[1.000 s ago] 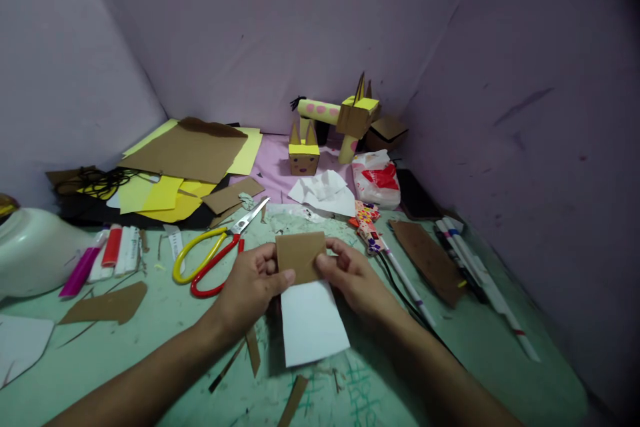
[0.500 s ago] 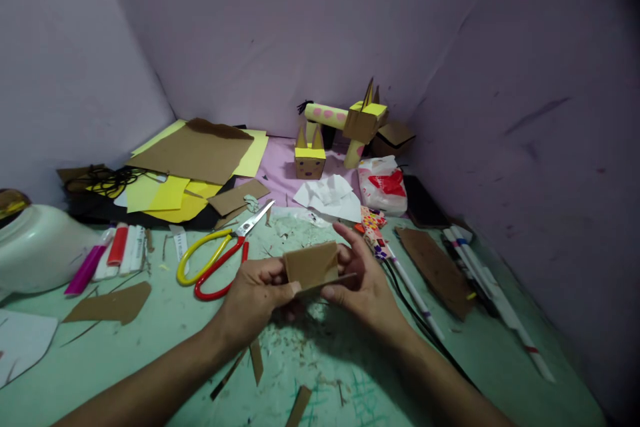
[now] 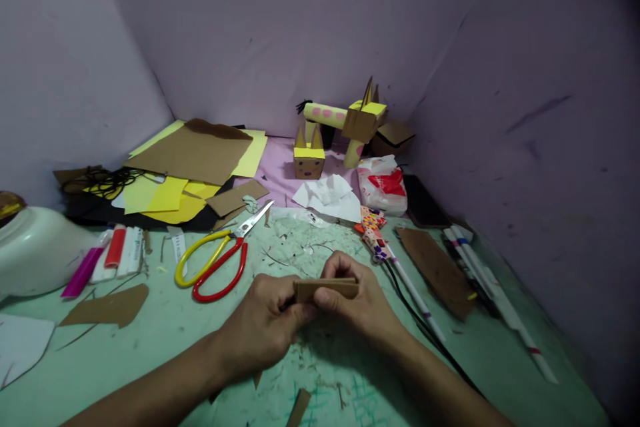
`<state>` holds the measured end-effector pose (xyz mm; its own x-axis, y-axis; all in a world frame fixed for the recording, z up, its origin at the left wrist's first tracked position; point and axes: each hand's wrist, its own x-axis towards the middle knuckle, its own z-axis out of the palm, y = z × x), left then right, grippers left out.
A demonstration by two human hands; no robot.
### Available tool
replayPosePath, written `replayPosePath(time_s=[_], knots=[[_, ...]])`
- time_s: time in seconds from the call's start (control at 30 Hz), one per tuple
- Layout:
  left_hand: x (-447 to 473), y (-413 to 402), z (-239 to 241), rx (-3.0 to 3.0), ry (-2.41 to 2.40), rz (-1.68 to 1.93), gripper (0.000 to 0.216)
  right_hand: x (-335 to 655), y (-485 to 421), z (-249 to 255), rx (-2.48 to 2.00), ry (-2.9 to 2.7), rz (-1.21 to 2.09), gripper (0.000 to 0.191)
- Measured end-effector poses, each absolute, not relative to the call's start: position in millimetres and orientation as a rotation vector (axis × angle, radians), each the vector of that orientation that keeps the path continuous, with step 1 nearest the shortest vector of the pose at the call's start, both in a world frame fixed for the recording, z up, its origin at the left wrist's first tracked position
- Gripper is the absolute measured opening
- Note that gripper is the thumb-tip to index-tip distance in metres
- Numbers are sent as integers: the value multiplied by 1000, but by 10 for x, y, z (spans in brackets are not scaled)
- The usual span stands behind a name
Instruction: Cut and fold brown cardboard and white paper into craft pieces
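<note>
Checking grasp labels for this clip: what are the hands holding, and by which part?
Both hands hold one folded brown cardboard piece above the table: the left hand pinches its left end, the right hand its right end.

Folded card piece [image 3: 326, 289] between left hand [image 3: 265, 330] and right hand [image 3: 361, 303], above table [image 3: 150, 340]. Scissors [image 3: 220, 257] behind-left. Markers [image 3: 107, 253] farther left. Paper stack [image 3: 193, 160] behind those. Pens [image 3: 493, 293] far right.

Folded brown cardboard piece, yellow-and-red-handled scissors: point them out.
Folded brown cardboard piece [image 3: 327, 289]: head view, middle of its front face.
Yellow-and-red-handled scissors [image 3: 244, 228]: head view, the pivot where the blades meet the handles.
</note>
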<state>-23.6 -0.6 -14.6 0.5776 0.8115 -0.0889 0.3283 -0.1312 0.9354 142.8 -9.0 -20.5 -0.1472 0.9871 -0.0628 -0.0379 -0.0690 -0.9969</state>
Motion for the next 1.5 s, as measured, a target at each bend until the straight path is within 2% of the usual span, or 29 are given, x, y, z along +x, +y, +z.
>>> replayPosePath(time_s=[0.4, 0.77, 0.97, 1.07, 1.23, 1.5], knots=[[-276, -44, -101, 2148, 764, 524, 28, 1377, -117, -275, -1137, -1355, 1380, 35], [-263, 96, -35, 2027, 1078, 422, 13, 1424, -53, -305, -1079, -1158, 1545, 32], [-245, 48, -23, 1721, 1069, 578, 16, 1439, -50, -371, -898, -790, 1575, 31], [-239, 11, -65, 1784, 1138, 658, 13, 1404, -51, -375, -853, -729, 1605, 35], [-243, -3, -129, 1961, 1128, 800, 28, 1388, -70, -428, -850, -764, 1597, 34], [-251, 8, -110, 1913, 1039, 751, 28, 1441, -64, -448, -1018, -1137, 1415, 37]])
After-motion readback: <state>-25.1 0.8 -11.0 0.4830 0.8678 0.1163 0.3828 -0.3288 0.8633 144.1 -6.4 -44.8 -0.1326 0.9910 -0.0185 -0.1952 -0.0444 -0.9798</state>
